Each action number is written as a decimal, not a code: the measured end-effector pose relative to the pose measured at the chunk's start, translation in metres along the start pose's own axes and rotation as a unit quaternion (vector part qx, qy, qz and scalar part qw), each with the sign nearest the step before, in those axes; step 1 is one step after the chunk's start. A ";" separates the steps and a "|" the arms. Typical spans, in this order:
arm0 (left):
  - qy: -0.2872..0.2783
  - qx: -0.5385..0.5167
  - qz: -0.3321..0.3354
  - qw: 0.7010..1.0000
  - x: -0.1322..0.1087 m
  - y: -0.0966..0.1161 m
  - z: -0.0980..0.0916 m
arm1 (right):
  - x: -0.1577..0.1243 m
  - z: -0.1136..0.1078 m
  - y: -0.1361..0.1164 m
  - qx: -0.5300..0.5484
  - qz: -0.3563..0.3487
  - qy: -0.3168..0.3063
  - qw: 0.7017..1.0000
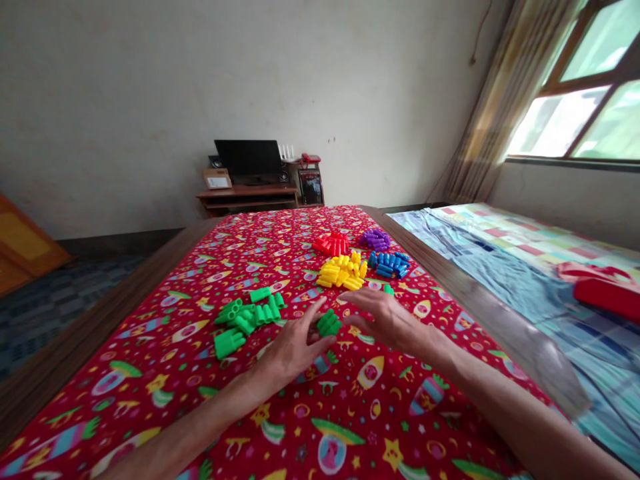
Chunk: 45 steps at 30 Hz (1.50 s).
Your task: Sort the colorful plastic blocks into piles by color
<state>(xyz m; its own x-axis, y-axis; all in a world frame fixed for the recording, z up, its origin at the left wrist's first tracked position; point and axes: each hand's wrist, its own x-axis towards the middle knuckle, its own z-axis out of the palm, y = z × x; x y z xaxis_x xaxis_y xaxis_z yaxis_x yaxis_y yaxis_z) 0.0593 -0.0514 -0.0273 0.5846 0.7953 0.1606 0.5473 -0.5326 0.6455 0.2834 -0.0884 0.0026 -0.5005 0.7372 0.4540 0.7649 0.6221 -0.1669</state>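
Note:
Several green pieces (pixel 329 323) lie together between my hands on the patterned red cloth. Spread around their left side is my left hand (pixel 299 340), fingers apart; whether it touches them is unclear. My right hand (pixel 376 312) hovers just right of them, its fingers apart and nothing visible in it. A larger group of green pieces (pixel 255 312) lies left of my left hand. Beyond my hands are yellow pieces (pixel 343 271), red pieces (pixel 331 244), blue pieces (pixel 389 263) and purple pieces (pixel 375 239). Another green piece (pixel 389 290) shows just behind my right hand.
The cloth (pixel 280 427) covers a long table with dark wooden edges (pixel 425 253). On the right is a bed (pixel 500 247) with a red item (pixel 607 297) on it. A desk (pixel 247 191) with a monitor (pixel 250 159) stands by the far wall.

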 end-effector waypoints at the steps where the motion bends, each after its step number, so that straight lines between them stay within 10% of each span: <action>1: -0.010 -0.046 -0.009 0.999 -0.001 -0.001 0.003 | -0.001 0.008 -0.008 0.018 -0.061 -0.004 0.998; 5: -0.063 -0.175 0.002 0.983 -0.003 -0.001 0.007 | -0.003 0.025 -0.020 -0.013 -0.100 -0.030 0.994; 10: 0.003 0.017 0.102 0.995 0.008 -0.005 -0.028 | 0.001 -0.001 0.018 -0.113 0.097 -0.031 0.988; 14: 0.094 0.203 0.100 0.970 0.025 -0.050 -0.076 | -0.003 -0.027 0.048 -0.219 0.311 -0.101 0.919; 18: 0.079 0.286 -0.038 0.954 0.027 -0.107 -0.109 | -0.010 -0.031 0.057 -0.222 0.341 -0.163 0.899; 25: -0.039 0.219 -0.038 0.974 0.024 -0.102 -0.090 | -0.004 -0.030 0.047 -0.249 0.354 -0.116 0.894; 34: -0.046 0.195 0.169 0.965 0.003 -0.033 -0.009 | -0.003 0.013 0.009 -0.145 0.070 -0.017 0.987; 45: -0.082 0.186 0.075 0.976 0.008 -0.028 -0.039 | 0.014 0.049 -0.034 0.044 -0.060 -0.048 0.996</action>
<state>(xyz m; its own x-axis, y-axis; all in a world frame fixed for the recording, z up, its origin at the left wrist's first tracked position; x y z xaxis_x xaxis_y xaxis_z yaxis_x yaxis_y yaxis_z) 0.0250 -0.0192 -0.0147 0.7466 0.6589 0.0918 0.6094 -0.7327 0.3029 0.2308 -0.0866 -0.0284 -0.6261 0.6748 0.3908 0.6604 0.7253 -0.1944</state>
